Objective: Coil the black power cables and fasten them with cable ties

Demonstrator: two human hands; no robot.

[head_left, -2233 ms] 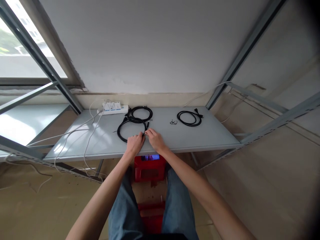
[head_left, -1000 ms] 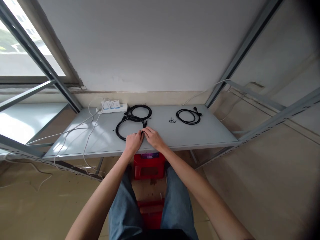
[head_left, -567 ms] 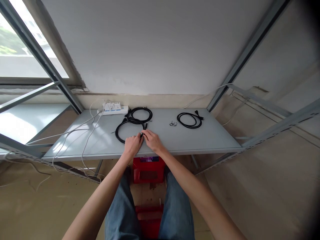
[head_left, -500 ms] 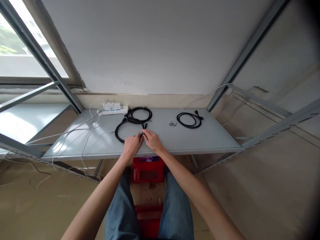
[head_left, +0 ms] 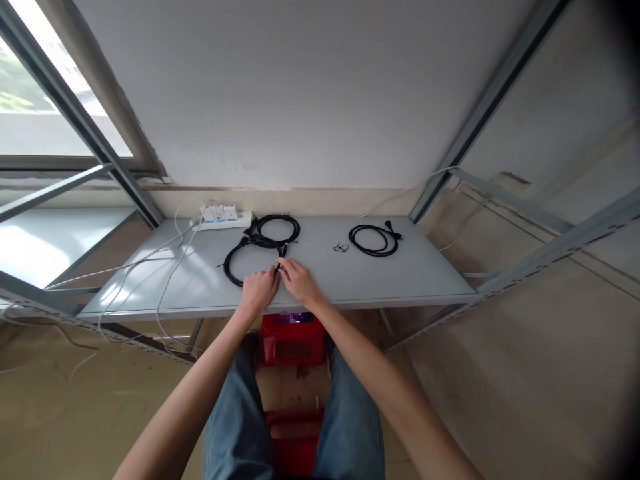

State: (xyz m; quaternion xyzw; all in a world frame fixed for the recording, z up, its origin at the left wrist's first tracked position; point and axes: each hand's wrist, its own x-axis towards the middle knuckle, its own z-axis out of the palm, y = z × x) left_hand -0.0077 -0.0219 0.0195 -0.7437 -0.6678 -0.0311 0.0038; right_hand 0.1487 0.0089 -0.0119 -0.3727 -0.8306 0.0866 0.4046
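A coiled black cable (head_left: 227, 265) lies near the front of the grey shelf, its right side running under my fingers. My left hand (head_left: 260, 289) is closed on the front right part of this coil. Close beside it, my right hand (head_left: 297, 279) pinches at the same side of the coil; its fingertips nearly meet the left ones and hide what exactly lies between them. Behind, a second black cable coil (head_left: 299, 230) touches the first. Off to the right sit several thin black ties (head_left: 341, 247) and a third coiled cable (head_left: 374, 252).
A white power strip (head_left: 245, 221) with plugs stands at the back left of the shelf board (head_left: 400, 287). White cords (head_left: 167, 280) trail over its left side. Metal uprights (head_left: 450, 140) frame both ends. Below is a red plastic stool (head_left: 270, 347).
My right fingers have shifted slightly at the coil's right side. The whole view has moved a little; the cables otherwise lie as before.
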